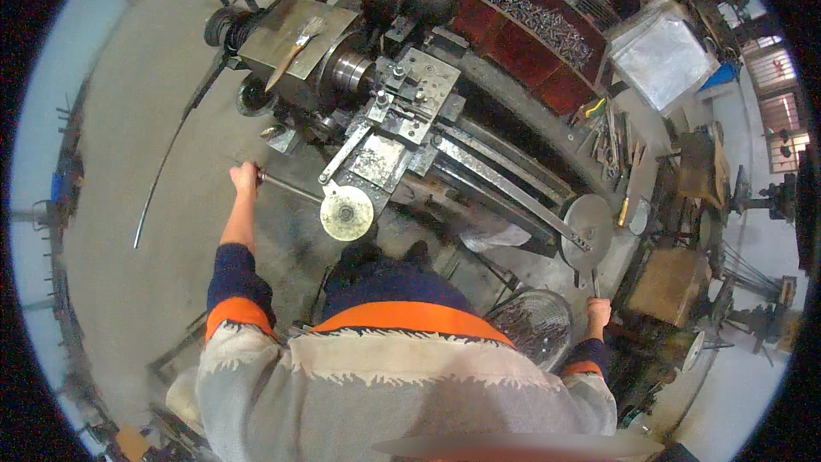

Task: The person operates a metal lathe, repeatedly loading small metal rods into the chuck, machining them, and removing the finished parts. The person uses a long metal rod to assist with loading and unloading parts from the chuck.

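Closed tight with the left hand (245, 177), arm out straight, round the end of a thin metal lever (291, 188). Closed too with the right hand (599, 312), low by the hip, round a short thin handle (594, 285); hard to tell how firm, being so small in the view.

From the lever, on to a pale round disc (346, 212) at the front of a big grey machine (410, 120). From the handle, up to a dark round wheel (587, 227) at the machine's right end.

Looks like working the machine's controls, both at once. For any further pull: a firm hold on the lever, a slow steady move, and eyes on the middle of the machine.

About the lever: thin, straight, bare shiny metal, sticking out to the left over the floor. About the machine: oily, scratched, dull grey, with square plates and bolts on top.

Further out: a paint brush (295, 47) lying on the machine's top, a red tray (547, 77) of small metal bits behind, a wire basket (534, 321) by the right hand, and a long bent rod (162, 171) on the floor.
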A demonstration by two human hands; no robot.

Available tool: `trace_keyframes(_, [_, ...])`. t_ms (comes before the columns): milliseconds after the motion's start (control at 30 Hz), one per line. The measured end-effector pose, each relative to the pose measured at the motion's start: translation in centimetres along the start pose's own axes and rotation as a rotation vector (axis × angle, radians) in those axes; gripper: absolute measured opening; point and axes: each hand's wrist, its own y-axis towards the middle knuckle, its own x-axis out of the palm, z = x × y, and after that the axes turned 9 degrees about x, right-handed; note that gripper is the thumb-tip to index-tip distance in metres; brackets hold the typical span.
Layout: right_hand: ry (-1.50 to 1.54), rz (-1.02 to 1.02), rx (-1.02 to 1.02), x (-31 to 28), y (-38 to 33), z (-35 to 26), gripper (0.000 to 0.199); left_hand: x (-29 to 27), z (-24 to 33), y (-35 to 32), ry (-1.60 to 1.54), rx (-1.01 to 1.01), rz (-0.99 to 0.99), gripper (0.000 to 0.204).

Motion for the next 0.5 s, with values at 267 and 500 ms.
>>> trace_keyframes(267, [-0.011,0.155,0.178,3.7,-4.8,-2.0,0.036,-5.2,-4.5,-3.3,-0.097,-0.054,0.279,0.015])
trace_keyframes(500, [0.068,0.058,0.271,6.6,-6.7,-2.6,0.04,-2.7,-1.4,-3.1,-0.146,-0.077,0.39,0.014])
